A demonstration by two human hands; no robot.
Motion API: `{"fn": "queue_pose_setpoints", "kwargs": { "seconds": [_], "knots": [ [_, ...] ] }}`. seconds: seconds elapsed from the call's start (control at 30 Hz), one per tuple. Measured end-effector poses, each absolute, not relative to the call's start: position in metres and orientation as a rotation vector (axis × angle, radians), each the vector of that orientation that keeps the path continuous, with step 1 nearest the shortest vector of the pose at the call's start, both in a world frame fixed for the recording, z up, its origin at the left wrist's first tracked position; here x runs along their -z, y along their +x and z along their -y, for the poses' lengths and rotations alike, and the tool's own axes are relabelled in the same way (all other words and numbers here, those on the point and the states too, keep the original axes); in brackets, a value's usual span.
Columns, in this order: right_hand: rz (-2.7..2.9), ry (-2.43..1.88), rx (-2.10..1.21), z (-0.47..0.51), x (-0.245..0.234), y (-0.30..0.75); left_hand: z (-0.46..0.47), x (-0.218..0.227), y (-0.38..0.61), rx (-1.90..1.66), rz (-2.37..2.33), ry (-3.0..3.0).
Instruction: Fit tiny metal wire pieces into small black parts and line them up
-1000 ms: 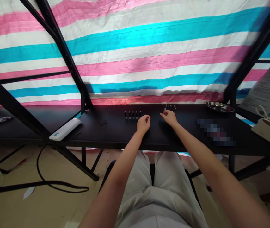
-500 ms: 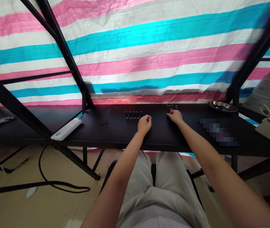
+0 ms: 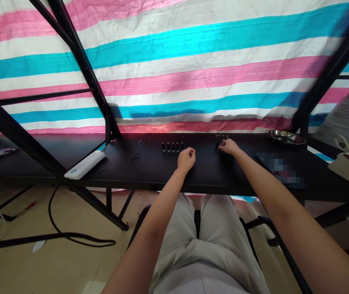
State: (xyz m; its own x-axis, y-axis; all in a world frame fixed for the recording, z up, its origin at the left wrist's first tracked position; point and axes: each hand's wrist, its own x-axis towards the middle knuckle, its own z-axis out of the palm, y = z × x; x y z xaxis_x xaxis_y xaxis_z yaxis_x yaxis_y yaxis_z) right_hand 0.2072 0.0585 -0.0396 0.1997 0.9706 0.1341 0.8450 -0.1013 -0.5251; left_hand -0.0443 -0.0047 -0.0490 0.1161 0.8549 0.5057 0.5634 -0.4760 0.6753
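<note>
"On the black table (image 3: 144, 173), what are the two hands near?"

"The left hand (image 3: 187, 158) is at the right end of a row of five small black cylinders (image 3: 173, 147) with pale near ends. It overlaps the bottom of the last one in view."

"How is it held?"

"Loosely curled, thumb close to the fingers. I can't tell whether anything is pinched inside."

"And the right hand (image 3: 229, 146)?"

"Farther right, fingers drawn together towards a small dark piece (image 3: 216, 144). The tips are just beside it; contact, or a grip on anything, I can't make out."

"Anything behind that?"

"Small whitish bits (image 3: 222, 135), near the table's back edge. A shiny metal dish (image 3: 286, 138) sits farther right, with a phone (image 3: 280, 169), partly pixelated, nearer the front."

"Over on the left?"

"A white oblong object (image 3: 85, 165), well apart from the row."
</note>
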Motion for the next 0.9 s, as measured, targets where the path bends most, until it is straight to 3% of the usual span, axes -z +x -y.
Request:
{"fn": "queue_pose_setpoints", "kwargs": {
  "seconds": [0.5, 0.9],
  "knots": [
    [1.479, -2.043, -0.426, -0.044, 0.043, 0.21, 0.003, 0.05, -0.045, -1.314, -1.383, 2.074],
    [1.367, -2.238, -0.212, -0.016, 0.046, 0.185, 0.012, 0.038, -0.047, -1.369, -1.704, 1.876]
  ]
}}
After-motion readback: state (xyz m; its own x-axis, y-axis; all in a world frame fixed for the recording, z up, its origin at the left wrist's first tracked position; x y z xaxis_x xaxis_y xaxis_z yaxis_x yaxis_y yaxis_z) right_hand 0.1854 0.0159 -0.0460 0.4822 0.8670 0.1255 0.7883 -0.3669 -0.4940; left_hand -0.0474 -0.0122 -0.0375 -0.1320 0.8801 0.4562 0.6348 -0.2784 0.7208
